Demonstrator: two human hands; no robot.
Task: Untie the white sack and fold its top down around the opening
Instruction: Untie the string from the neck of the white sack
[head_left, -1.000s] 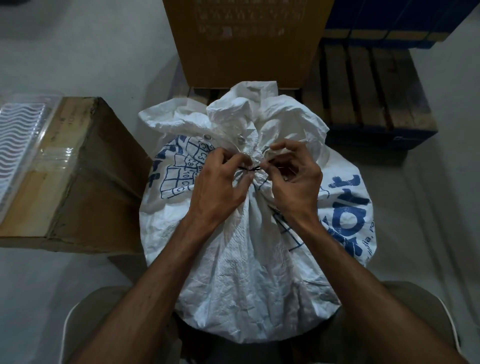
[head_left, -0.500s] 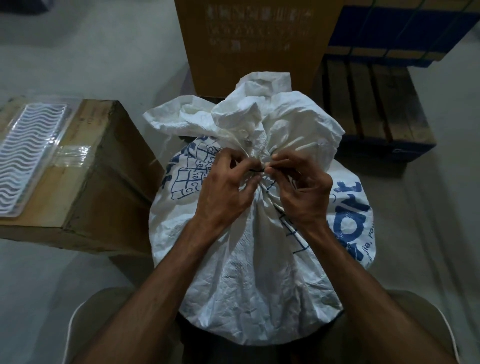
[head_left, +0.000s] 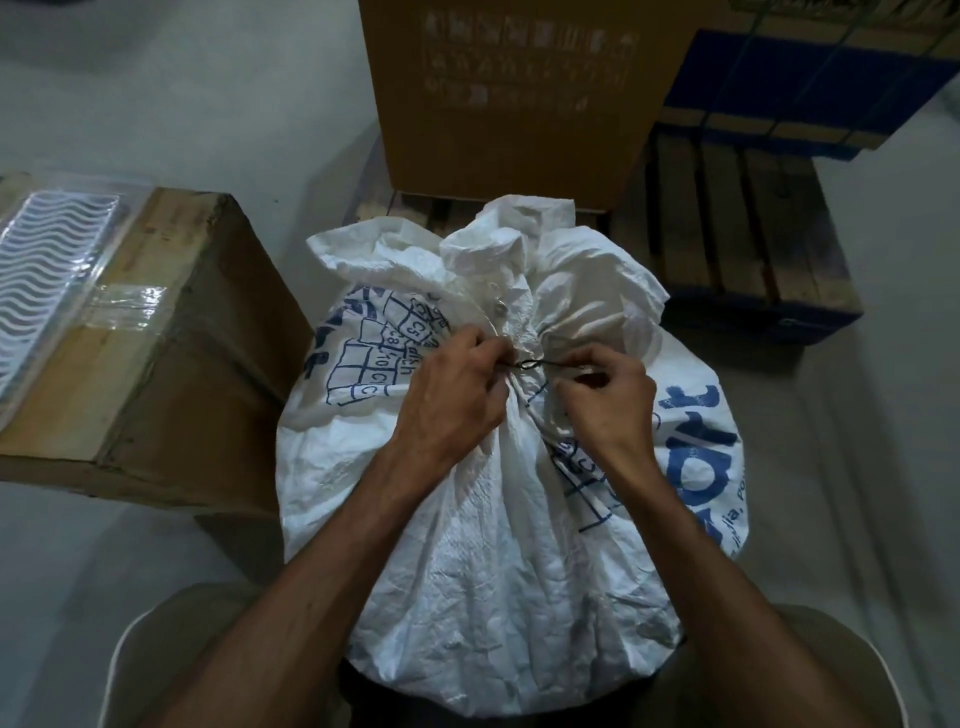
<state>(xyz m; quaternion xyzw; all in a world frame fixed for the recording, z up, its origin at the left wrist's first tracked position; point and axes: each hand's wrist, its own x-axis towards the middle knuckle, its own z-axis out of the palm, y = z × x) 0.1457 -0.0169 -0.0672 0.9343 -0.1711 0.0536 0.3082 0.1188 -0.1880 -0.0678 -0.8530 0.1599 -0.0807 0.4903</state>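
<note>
The white sack (head_left: 498, 545) stands between the person's knees, just in front of the pallet (head_left: 748, 249), its neck still gathered, with the left hand (head_left: 452, 400) and right hand (head_left: 608, 400) each pinching the dark tie (head_left: 530, 365) at that neck.

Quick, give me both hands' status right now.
Left hand: closed, pinching the dark tie at the white sack neck.
Right hand: closed, pinching the tie's other end.
</note>
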